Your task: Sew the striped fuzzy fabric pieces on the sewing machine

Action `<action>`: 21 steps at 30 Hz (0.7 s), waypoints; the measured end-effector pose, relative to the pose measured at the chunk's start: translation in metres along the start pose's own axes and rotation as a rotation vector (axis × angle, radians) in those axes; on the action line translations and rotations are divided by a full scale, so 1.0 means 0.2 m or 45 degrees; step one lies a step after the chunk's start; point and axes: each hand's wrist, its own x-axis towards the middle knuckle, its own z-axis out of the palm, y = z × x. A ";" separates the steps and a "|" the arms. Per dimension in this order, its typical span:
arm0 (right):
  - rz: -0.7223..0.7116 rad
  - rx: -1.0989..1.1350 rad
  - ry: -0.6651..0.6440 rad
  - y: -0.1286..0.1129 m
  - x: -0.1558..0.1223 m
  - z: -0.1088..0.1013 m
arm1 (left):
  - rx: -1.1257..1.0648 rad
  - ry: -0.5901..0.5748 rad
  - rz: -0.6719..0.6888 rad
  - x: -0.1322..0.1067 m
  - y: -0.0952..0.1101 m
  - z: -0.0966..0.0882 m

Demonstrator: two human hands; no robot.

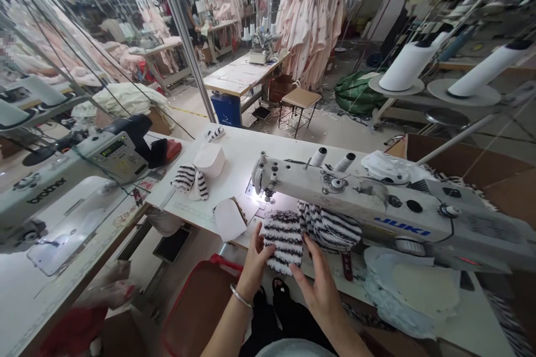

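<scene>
Now, both hands are up at the striped fluffy piece point(283, 241), which sits just in front of the lit needle area of the JUKI sewing machine point(335, 189), near the desk's point(259, 142) front edge. Left hand point(258, 259), silver bracelet point(241, 295) at the wrist, is nearly closed, thumb on the front face, holding the left side! Right hand point(319, 276) is half open, thumb at the lower edge, a finger along the right edge; whether it grips, I can't tell. Just right, a striped bundle point(330, 227) lies beneath the machine's arm. To the left, a white piece point(230, 221) lies flat; farther off, striped scraps point(184, 178) touch a pale stack point(210, 160).
</scene>
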 end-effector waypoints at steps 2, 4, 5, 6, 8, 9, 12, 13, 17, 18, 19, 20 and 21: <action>0.178 0.171 -0.033 0.00 0.01 0.00 | -0.035 -0.026 0.011 -0.04 0.00 0.00; 0.324 0.340 -0.080 0.00 0.03 0.01 | -0.062 -0.047 0.016 -0.08 0.00 0.00; 0.384 0.419 -0.099 -0.01 0.04 0.01 | -0.072 -0.055 0.020 -0.09 0.00 0.00; 0.438 0.494 -0.116 -0.02 0.05 0.00 | -0.080 -0.063 0.023 -0.10 0.00 0.00; 0.537 0.632 -0.151 -0.05 0.06 0.00 | -0.090 -0.081 0.026 -0.13 0.01 -0.01; 0.577 0.697 -0.168 -0.07 0.07 -0.01 | -0.092 -0.091 0.028 -0.13 0.02 -0.02; 0.659 0.873 -0.194 -0.09 0.06 -0.02 | -0.091 -0.122 0.038 -0.16 0.04 -0.03; 0.679 0.923 -0.192 -0.10 0.06 -0.02 | -0.090 -0.136 0.042 -0.16 0.05 -0.04; 0.736 1.082 -0.170 -0.08 0.05 0.01 | -0.066 -0.186 0.068 -0.20 0.08 -0.03; 0.748 1.106 -0.157 -0.08 0.05 0.02 | -0.048 -0.188 0.074 -0.21 0.08 -0.03; 0.766 1.122 -0.139 -0.07 0.05 0.03 | -0.023 -0.185 0.078 -0.22 0.08 -0.03; 0.791 1.129 -0.119 -0.07 0.04 0.03 | 0.011 -0.175 0.077 -0.23 0.08 -0.03; 0.823 1.129 -0.100 -0.06 0.04 0.03 | 0.054 -0.151 0.076 -0.23 0.08 -0.04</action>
